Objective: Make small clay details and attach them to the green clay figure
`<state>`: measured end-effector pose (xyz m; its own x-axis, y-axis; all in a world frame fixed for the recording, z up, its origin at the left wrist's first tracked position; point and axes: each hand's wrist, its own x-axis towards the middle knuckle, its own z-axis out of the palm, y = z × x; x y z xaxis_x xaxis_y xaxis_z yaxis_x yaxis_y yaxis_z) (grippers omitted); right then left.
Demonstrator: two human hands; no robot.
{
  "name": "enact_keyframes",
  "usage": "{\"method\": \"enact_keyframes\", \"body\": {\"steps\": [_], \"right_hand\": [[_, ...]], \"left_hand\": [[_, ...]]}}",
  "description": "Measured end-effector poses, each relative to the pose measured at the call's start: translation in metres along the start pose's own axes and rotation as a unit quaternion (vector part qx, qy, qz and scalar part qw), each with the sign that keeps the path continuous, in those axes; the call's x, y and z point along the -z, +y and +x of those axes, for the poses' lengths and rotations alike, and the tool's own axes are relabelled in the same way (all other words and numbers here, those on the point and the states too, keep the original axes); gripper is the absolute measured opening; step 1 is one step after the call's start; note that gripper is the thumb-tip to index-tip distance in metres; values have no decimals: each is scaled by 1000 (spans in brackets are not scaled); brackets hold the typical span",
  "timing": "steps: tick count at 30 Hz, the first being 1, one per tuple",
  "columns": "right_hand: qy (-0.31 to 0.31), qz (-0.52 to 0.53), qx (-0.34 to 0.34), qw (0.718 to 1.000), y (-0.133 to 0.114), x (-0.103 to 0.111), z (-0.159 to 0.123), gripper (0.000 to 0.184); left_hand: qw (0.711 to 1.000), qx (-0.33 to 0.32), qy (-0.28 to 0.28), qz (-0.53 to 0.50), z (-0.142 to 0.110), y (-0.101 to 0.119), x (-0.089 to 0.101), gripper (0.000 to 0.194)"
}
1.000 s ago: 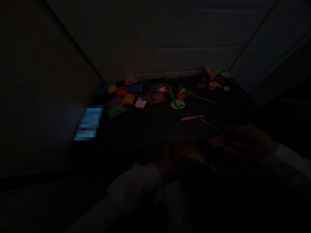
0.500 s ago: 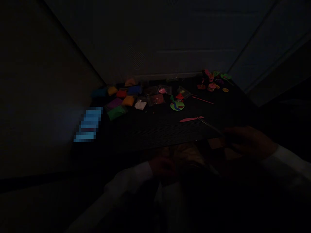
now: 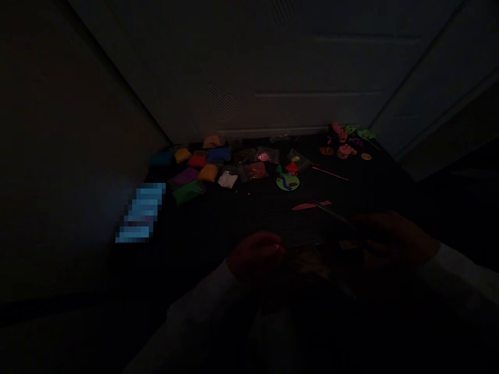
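Note:
The scene is very dark. My right hand [image 3: 393, 236] is closed around a slim, pointed metal tool [image 3: 331, 211] whose tip lies over a pink plastic knife [image 3: 306, 206] on the table. My left hand [image 3: 257, 254] is raised at the table's near edge with fingers curled together; a tiny pinkish spot shows at the fingertips, too dim to name. Beyond the knife stands a green disc [image 3: 287, 183] with a blue strip and a small red-roofed figure [image 3: 291, 169] on it. A thin pink stick [image 3: 330, 173] lies to its right.
Bags of coloured clay, among them a green bag [image 3: 188, 192] and a white one [image 3: 228, 179], cover the table's left back. Small clay figures [image 3: 343, 150] stand at the back right. A glowing blurred screen [image 3: 142, 213] is at the left edge. A pale panelled door [image 3: 241, 62] rises behind.
My left hand has come up from below the table edge, its fingers curled. The right hand keeps the tool in nearly the same place. The view has tilted up slightly.

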<state>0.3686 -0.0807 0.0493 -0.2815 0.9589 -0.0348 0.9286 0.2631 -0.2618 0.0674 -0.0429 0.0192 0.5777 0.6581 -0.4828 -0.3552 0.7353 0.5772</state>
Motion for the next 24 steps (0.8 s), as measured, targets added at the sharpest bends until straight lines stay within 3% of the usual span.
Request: {"method": "enact_keyframes", "body": {"steps": [5,12,18,24], "right_hand": [[6,-20,45,999,-2,7,24,38],[13,-25,97,995,-5,18,61,41],[11,-21,90,996,-4,19,85,39],[0,-65,155,986,1,25,97,43]], "left_hand": [[996,-19,67,-54,18,28,-8,13],[991,-3,111,-78,45,55,-5,10],[990,11,114,-84,60,69,-4,13],[990,14,118,-79,63,72,-1,14]]}}
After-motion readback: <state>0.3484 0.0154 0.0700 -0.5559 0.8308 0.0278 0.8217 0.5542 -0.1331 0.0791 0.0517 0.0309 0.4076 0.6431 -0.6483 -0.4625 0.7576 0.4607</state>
